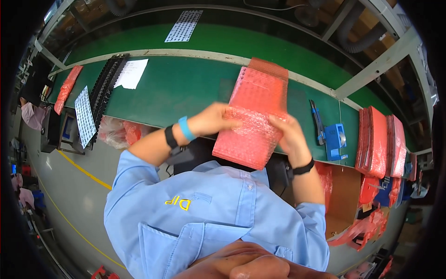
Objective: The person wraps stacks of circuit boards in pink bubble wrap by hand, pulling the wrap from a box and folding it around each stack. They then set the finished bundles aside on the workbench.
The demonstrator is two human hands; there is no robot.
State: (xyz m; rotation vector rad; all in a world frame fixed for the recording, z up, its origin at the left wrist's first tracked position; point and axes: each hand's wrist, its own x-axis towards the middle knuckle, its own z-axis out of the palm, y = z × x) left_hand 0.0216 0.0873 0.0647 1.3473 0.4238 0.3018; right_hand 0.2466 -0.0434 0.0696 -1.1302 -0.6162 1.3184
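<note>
In front of me, over the near edge of the green workbench, is a red bubble-wrap bag (246, 139). Its lower part hangs past the bench edge towards my body. My left hand (214, 121) grips its left side, thumb on top, and my right hand (289, 132) pinches its right side. More red bubble wrap (260, 88) stretches beyond it to the far edge of the bench, with a thin flap at its end. Whether this is one piece or several layers, I cannot tell. The fingers under the bag are hidden.
Right of my hands lie a utility knife (317, 122) and a blue tape dispenser (335, 141). Stacked red bubble bags (372, 142) stand farther right, above a cardboard box (344, 200). On the left are a black slotted rack (106, 86), a paper sheet (132, 73) and a label sheet (85, 116).
</note>
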